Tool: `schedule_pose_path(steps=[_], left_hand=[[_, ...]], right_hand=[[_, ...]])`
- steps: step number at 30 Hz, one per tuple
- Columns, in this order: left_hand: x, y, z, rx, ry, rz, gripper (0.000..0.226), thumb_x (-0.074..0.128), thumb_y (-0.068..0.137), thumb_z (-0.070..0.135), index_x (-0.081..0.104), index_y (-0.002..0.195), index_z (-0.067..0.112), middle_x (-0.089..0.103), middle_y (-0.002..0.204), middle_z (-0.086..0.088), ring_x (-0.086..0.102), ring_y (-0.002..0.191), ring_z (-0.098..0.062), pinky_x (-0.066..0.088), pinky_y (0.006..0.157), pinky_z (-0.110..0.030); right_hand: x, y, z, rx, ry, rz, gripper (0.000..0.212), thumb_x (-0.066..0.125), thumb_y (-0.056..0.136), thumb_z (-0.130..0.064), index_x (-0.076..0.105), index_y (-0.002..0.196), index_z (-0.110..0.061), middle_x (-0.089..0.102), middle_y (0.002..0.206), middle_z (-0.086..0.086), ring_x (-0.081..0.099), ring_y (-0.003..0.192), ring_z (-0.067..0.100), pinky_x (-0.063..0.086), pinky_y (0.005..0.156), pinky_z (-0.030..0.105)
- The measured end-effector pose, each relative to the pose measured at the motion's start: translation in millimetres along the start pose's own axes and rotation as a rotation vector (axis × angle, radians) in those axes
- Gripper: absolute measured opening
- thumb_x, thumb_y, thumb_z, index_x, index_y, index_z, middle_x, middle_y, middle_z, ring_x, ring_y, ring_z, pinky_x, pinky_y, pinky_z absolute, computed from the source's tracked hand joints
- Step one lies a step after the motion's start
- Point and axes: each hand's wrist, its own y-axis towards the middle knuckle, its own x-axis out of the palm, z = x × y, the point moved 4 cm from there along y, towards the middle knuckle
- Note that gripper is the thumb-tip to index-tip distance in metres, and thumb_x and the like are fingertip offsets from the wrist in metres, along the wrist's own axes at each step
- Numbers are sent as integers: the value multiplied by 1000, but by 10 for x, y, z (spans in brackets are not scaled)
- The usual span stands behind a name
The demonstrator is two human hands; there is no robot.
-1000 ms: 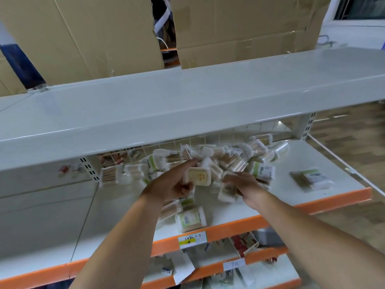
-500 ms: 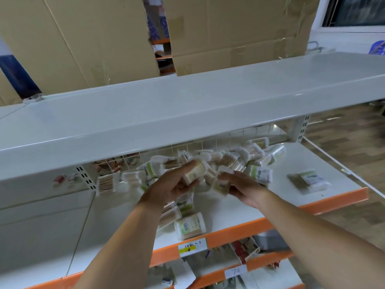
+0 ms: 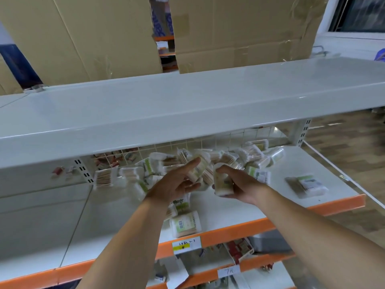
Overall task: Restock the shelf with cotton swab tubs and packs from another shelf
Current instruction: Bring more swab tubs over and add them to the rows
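The middle shelf [image 3: 302, 163], white with an orange front edge, is carrying a loose heap of cotton swab tubs [image 3: 239, 157] and packs under the white top shelf [image 3: 187, 105]. The heap is lying against the wire grid [image 3: 208, 142] at the back of the shelf. Each clear tub is showing a bundle of wooden-stemmed swabs inside; most are lying on their sides.

One labelled tub [image 3: 185, 224] is lying on its side at the front edge, just above a yellow and white price tag [image 3: 186, 244]. A flat swab pack [image 3: 306, 185] is lying alone toward the right end of the shelf, well apart from the heap. Another pack [image 3: 103, 177] is leaning at the left end of the heap, near the slotted upright.

The left hand [image 3: 177, 183] is reaching into the heap, thumb up and fingers curled, gripping a tub [image 3: 200, 165] tilted above the pile. The right hand [image 3: 239, 182] is holding a second tub [image 3: 221, 182], fingers wrapped round its side, just beside the left hand. Both forearms are extending forward from the lower frame edge.

Cardboard sheets [image 3: 83, 38] are standing behind the top shelf. A lower shelf [image 3: 208, 276] is holding red boxes [image 3: 235, 250], too blurred to identify.
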Motion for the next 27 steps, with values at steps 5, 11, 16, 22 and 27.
schedule_pose_path(steps=[5, 11, 16, 22, 27], left_hand=[[-56, -118, 38, 81, 169, 126, 42, 85, 70, 44, 74, 101, 18, 68, 100, -13, 56, 91, -25, 42, 75, -29], [-74, -346, 150, 161, 382, 258, 42, 66, 84, 52, 68, 111, 19, 74, 105, -6, 68, 99, -25, 49, 99, -40], [-137, -530, 157, 186, 534, 433, 28, 66, 85, 57, 68, 96, 31, 73, 105, -3, 68, 102, -27, 52, 99, -46], [-380, -820, 35, 146, 491, 704, 31, 76, 74, 58, 66, 85, 31, 71, 90, 5, 67, 82, -18, 59, 83, -34], [-540, -1245, -154, 184, 294, 812, 38, 84, 68, 53, 70, 84, 22, 63, 64, 5, 56, 59, -14, 52, 60, -24]], right_hand=[[-36, 18, -77, -30, -125, -21, 39, 76, 84, -23, 66, 119, -7, 74, 100, 12, 71, 100, 30, 58, 90, 43], [50, 43, -254, -110, -262, -139, 44, 80, 80, -26, 65, 119, -12, 76, 106, 11, 73, 100, 24, 60, 80, 36], [269, 61, -271, -108, -320, -228, 42, 83, 75, -27, 70, 113, -15, 77, 97, 6, 75, 90, 17, 58, 70, 30], [517, 69, -167, -150, -385, -275, 40, 81, 77, -26, 69, 114, -17, 76, 103, 7, 73, 98, 22, 60, 86, 43], [811, 26, -60, -195, -414, -227, 43, 82, 77, -28, 69, 115, -12, 75, 106, 10, 73, 98, 24, 58, 92, 45]])
